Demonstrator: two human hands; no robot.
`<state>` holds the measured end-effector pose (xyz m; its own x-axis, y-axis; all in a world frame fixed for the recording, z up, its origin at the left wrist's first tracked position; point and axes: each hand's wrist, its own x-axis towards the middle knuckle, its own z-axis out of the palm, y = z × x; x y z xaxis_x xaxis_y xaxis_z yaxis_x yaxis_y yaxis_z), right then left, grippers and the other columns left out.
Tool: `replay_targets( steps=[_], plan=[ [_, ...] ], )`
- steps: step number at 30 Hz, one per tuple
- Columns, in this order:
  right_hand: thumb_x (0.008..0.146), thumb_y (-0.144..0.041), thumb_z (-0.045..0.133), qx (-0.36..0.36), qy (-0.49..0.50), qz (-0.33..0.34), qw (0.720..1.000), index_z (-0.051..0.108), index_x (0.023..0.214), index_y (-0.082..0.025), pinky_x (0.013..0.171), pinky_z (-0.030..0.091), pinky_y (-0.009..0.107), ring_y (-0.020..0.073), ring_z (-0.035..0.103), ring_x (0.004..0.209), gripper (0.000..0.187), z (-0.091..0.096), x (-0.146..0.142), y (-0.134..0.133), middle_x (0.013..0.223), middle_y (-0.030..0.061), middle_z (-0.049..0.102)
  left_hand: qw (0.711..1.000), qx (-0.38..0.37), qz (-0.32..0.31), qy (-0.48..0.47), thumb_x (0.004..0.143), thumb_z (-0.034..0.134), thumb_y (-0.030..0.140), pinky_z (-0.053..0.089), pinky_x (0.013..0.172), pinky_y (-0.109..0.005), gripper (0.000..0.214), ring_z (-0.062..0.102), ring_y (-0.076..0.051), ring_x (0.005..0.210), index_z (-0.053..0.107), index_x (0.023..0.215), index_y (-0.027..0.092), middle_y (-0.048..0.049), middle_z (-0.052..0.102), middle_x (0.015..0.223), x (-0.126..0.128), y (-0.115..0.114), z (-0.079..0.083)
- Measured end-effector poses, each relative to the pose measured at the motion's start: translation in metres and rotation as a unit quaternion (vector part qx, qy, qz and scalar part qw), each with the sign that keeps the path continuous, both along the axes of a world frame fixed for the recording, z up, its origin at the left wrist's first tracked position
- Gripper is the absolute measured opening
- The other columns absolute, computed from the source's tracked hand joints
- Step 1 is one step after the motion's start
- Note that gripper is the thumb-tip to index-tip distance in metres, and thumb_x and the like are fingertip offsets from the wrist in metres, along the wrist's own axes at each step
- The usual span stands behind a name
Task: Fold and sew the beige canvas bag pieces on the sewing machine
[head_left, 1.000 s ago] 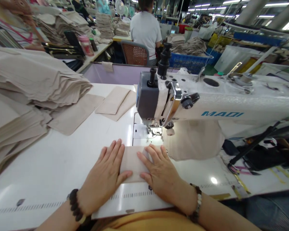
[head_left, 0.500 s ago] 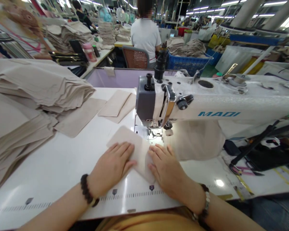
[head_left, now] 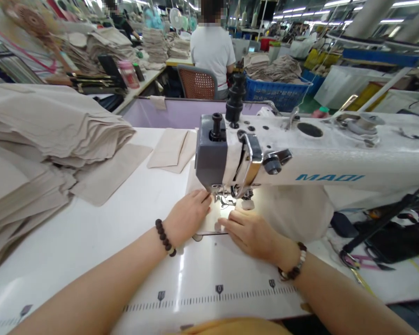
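Left hand [head_left: 187,217] and right hand [head_left: 252,232] pressed flat on small beige cloth piece [head_left: 212,224]; white sewing machine's metal presser foot [head_left: 226,201] just beyond fingertips. Best: even pressure, fingers clear.

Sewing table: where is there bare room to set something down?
Bare white table lies between the fabric stack and the left hand, and along the printed ruler. Crowded at the sewing machine head, where left and right hand press a fabric piece.

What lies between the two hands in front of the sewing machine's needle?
Head view: a beige fabric piece lies flat on the table between the left hand and right hand, both touching it.
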<state>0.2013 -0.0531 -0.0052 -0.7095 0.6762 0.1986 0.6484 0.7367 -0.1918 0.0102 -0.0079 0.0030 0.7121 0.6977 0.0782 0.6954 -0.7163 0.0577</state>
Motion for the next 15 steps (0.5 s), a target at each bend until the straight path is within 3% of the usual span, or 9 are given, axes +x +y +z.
replay_targets(
  steps=[4, 15],
  plan=[
    [0.091, -0.017, 0.037, 0.013, -0.006, -0.027, 1.0, 0.059, 0.102, -0.015, 0.06, 0.032, 0.027, 0.0153, 0.045, 0.065, 0.025, -0.0011, -0.0009, -0.0002, 0.075, 0.0038, 0.054, 1.0, 0.002, -0.001, -0.013, 0.089, 0.042, 0.016, 0.046, 0.082, -0.035, 0.015, 0.052, -0.023, 0.094, 0.057, 0.09, 0.012, -0.0095, 0.057, 0.094, -0.0009, 0.0025, -0.0062],
    [0.092, -0.017, 0.036, 0.011, -0.004, -0.044, 0.999, 0.059, 0.096, -0.015, 0.057, 0.027, 0.026, 0.0143, 0.043, 0.065, 0.024, -0.0058, -0.003, 0.0016, 0.072, 0.0023, 0.052, 1.0, 0.013, 0.011, -0.018, 0.088, 0.044, 0.016, 0.046, 0.083, -0.036, 0.015, 0.052, -0.023, 0.091, 0.057, 0.092, 0.009, -0.0108, 0.056, 0.094, 0.0025, 0.0004, -0.0045]
  ],
)
